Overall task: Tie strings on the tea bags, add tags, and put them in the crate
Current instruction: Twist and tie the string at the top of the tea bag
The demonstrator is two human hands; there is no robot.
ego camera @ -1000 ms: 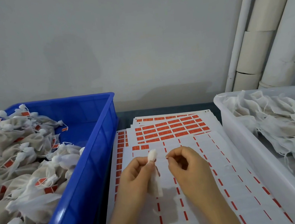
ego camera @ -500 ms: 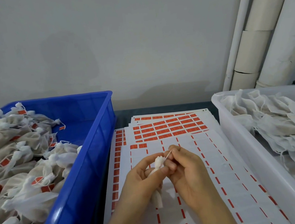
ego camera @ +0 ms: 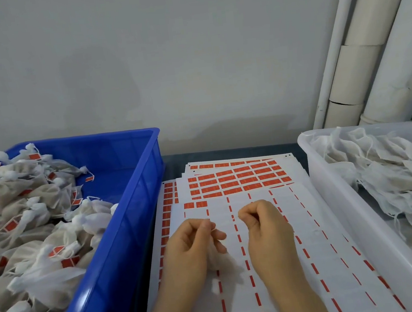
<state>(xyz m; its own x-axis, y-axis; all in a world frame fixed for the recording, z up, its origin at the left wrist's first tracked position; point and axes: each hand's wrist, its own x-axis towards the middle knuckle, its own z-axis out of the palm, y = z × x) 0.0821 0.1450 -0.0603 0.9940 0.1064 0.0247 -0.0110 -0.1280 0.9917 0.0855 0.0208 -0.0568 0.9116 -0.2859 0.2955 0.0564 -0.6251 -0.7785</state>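
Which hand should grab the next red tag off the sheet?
Probably the right hand: it pinches only string; the left hand grips the tea bag. Red tags lie just ahead.

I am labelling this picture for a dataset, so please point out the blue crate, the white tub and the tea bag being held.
blue crate (ego camera: 138, 227), head view, on its right side wall.
white tub (ego camera: 332, 192), head view, on its left side wall.
tea bag (ego camera: 219, 262), head view, on its loose lower part.

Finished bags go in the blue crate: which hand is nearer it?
Left. The left hand lies just right of the blue crate; the right hand lies farther right, toward the white bin.
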